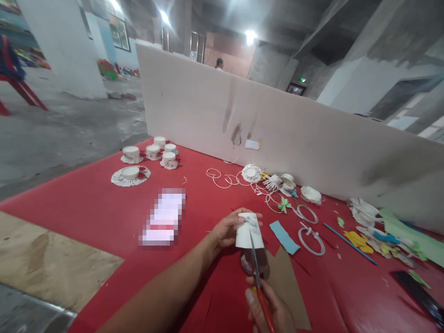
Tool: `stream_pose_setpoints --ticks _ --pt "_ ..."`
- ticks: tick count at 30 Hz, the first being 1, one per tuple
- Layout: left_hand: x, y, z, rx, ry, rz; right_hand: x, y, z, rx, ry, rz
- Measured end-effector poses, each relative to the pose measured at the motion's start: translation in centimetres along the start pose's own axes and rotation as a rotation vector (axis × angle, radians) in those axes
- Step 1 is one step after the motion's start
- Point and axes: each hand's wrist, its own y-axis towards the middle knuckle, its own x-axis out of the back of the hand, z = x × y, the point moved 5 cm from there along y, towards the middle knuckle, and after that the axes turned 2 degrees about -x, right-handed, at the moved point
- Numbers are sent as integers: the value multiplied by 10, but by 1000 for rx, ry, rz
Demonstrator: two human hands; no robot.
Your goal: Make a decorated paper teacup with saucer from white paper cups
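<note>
My left hand (227, 227) is closed on a white paper cup (247, 233), its fingers around the cup's upper and rear side. The cup stands upside down in the air, its wide rim facing me. My right hand (268, 307) grips scissors (257, 273) with red handles. The scissor blades point away from me and reach the cup's rim and lower wall. Whether they have cut into it is hard to tell. Under the cup, a roll of tape (247, 263) is partly hidden, beside brown cardboard (287, 286).
Small white paper hats (131, 155) stand at the back left of the red table (104, 203). A blurred bright rectangle (164, 217) lies left. Rightward are blue paper (284, 237), clear tape rolls (311, 241), a blue stick (350, 244), and a black object (418, 293). A white board (194, 101) stands behind.
</note>
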Motion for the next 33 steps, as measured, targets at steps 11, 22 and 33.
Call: stream_pose_setpoints --ticks 11,22,33 --pt "1 0 1 6 27 20 -7 -2 6 50 73 -7" --pt "2 0 2 0 39 28 -10 -3 15 24 87 0" --pt "1 -1 3 11 29 44 -10 -4 14 19 102 -6"
